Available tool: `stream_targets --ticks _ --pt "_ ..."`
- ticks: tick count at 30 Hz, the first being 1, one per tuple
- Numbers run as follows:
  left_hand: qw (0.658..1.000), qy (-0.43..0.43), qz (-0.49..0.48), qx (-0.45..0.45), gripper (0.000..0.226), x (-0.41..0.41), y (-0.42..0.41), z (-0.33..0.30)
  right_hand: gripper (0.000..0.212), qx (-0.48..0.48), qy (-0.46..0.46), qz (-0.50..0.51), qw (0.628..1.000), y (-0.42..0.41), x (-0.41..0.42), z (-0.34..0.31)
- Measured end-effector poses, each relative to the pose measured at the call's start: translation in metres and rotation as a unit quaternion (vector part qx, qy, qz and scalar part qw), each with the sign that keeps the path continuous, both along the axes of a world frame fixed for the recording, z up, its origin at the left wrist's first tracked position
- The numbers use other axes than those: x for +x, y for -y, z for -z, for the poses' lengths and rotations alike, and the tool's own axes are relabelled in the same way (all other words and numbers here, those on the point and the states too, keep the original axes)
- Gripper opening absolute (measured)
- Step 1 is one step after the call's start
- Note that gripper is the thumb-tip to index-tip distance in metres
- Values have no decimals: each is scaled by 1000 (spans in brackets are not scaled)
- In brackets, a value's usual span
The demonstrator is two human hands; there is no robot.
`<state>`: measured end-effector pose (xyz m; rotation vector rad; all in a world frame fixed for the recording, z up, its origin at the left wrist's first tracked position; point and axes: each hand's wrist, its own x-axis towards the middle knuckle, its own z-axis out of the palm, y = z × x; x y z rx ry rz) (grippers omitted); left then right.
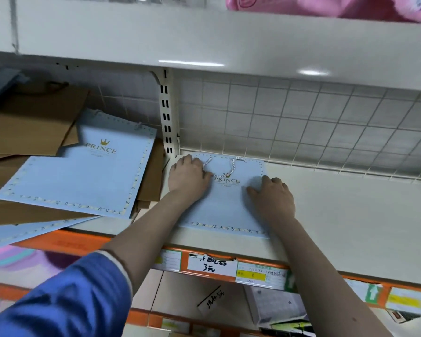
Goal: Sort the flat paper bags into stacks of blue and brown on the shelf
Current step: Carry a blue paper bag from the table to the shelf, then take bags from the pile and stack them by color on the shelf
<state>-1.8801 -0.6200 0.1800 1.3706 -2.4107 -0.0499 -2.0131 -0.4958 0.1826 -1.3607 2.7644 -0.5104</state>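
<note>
Both of your hands are down on a flat light-blue paper bag with gold PRINCE lettering [225,207], which lies on the white metal shelf [350,215] just right of the slotted white upright post [167,117], top edge close to the wire grid back panel [301,122]; left hand [187,176] rests near the bag's top-left corner beside the twisted white cord handle [231,164], fingers bent over the bag, cannot tell if they pinch the cord; right hand [272,197] lies on the bag's right half, fingers loosely bent, gripping nothing that shows. Looks like you are seating this bag as the base of the blue stack; press flat with both palms, square the top edge to the grid and the left edge to the post, tuck the cord inside the outline so the next bag sits level; keep the front edge behind the orange shelf lip [204,256]. To the left of the post the unsorted heap waits: a second light-blue PRINCE bag [83,178] lies askew on top of brown kraft paper bags [32,122], and another blue one [29,232] pokes out underneath over the edge; lift from the top, do not drag, or the heap likely slides off; leave room on the shelf's right side for brown.
</note>
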Motion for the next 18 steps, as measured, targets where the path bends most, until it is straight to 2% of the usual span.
stream_targets --ticks 5,11,18 --pt "997 20 -50 -52 52 28 -30 -5 42 -19 -32 -40 999 -4 6 -1" --pt "987 25 -142 -69 53 77 -53 -17 41 -69 -36 -120 990 3 38 8" --pt "971 48 -222 -80 53 147 -69 -35 43 -79 -50 -195 976 12 93 -5"
